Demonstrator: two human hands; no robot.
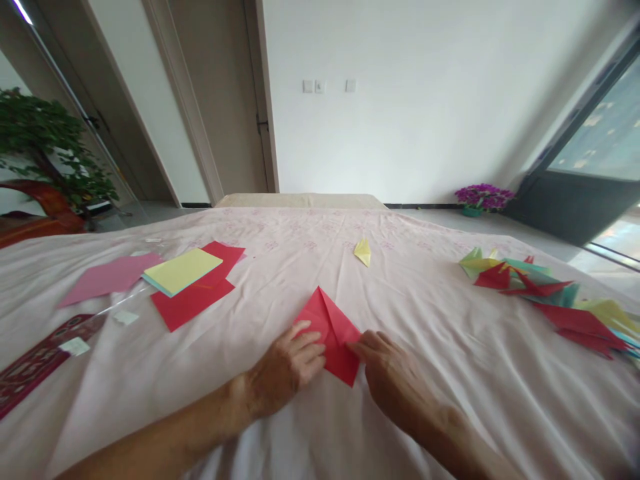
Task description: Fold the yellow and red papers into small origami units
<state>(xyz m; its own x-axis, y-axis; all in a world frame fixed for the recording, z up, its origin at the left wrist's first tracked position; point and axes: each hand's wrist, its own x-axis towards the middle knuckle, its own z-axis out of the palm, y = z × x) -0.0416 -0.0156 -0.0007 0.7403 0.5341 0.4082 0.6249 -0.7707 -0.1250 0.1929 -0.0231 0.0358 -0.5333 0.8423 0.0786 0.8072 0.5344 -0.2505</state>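
A red sheet of origami paper [335,333] lies on the pale pink cloth in front of me, one corner pointing away and its right side partly folded in. My left hand [293,363] rests on its left part, fingers spread and pressing it flat. At the right edge, my right hand [383,363] has its fingers drawn together, pinching the folded flap. Its fingertips partly cover that edge. Beyond the sheet sits a small yellow folded paper piece [363,252], apart from both hands.
On the left lie yellow sheets [183,270], red sheets [193,303], a pink sheet [111,279] and a dark red patterned package [40,360]. Several folded paper cranes [520,277] and red folded papers [580,327] are at the right. The cloth [270,253] is wrinkled.
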